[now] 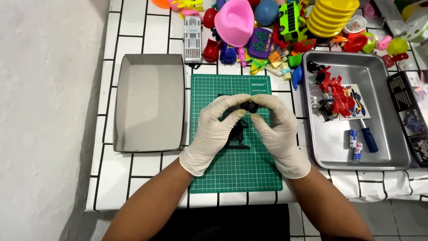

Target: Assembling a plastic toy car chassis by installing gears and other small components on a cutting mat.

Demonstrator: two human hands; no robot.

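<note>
Both my hands wear pale latex gloves and meet over a green cutting mat (236, 169). My left hand (214, 134) and my right hand (278, 134) pinch a small black plastic part (243, 106) between their fingertips, above the mat's middle. More of the black piece (237, 136) shows below, between my palms, partly hidden by the fingers.
An empty grey cardboard tray (149, 102) lies left of the mat. To the right stands a metal tray (379, 151) holding red toy parts (336, 96), a blue-handled screwdriver (368, 136) and small batteries (355, 145). A heap of colourful plastic toys (267, 27) fills the table's far side.
</note>
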